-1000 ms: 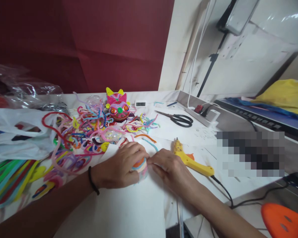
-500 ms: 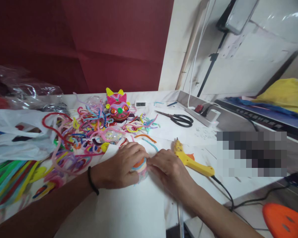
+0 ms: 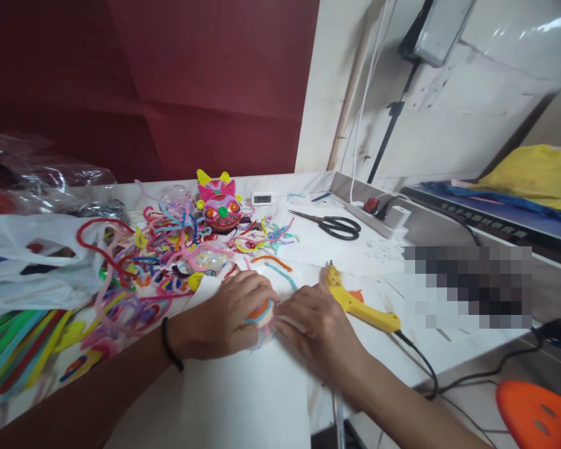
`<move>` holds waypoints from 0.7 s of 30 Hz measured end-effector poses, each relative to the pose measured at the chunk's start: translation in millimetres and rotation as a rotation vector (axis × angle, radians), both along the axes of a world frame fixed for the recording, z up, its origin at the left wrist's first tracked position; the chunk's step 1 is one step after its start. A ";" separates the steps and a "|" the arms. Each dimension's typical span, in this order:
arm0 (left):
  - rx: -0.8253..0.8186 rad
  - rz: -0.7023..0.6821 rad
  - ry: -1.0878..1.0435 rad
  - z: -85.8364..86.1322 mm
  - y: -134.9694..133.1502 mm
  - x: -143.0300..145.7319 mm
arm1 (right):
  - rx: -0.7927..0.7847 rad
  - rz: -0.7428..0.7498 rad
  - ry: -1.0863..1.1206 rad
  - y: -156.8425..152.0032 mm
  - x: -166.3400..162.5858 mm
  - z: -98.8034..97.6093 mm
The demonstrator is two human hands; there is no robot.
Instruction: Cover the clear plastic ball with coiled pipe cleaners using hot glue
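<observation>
My left hand [image 3: 222, 315] is curled over a small round ball [image 3: 262, 312] wrapped in orange, blue and pink pipe cleaners, holding it down on the white table [image 3: 243, 399]. My right hand [image 3: 315, 327] meets it from the right, its fingertips pressed against the ball's side. A black band sits on my left wrist. Most of the ball is hidden under my fingers.
A tangle of coloured pipe cleaners [image 3: 168, 262] lies behind my hands, with a pink cat-like figure [image 3: 219, 206] at the back. A yellow glue gun [image 3: 359, 305] lies right of my right hand, black scissors [image 3: 336, 226] farther back. Plastic bags [image 3: 32, 249] sit at left.
My right hand has slid a little closer against the ball. The view has shifted slightly; my left hand keeps its hold.
</observation>
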State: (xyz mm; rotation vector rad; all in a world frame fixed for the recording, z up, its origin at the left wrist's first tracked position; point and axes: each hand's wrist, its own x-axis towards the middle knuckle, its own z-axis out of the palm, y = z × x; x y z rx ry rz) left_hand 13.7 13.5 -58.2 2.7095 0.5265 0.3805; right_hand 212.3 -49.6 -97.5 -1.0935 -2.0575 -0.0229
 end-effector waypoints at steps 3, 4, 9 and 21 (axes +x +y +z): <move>0.005 -0.006 0.004 -1.3 0.6 -0.5 | 0.006 -0.032 -0.012 -2.3 -2.8 -0.4; 0.006 -0.004 0.006 -1.6 0.9 -0.6 | 0.003 -0.040 -0.019 -2.9 -3.7 -0.6; 0.023 0.006 0.006 -1.9 1.4 0.1 | -0.007 -0.061 -0.001 -5.2 -6.2 -1.5; 0.051 -0.001 0.005 -2.0 2.3 -0.6 | -0.041 -0.136 0.055 -9.9 -12.1 -4.1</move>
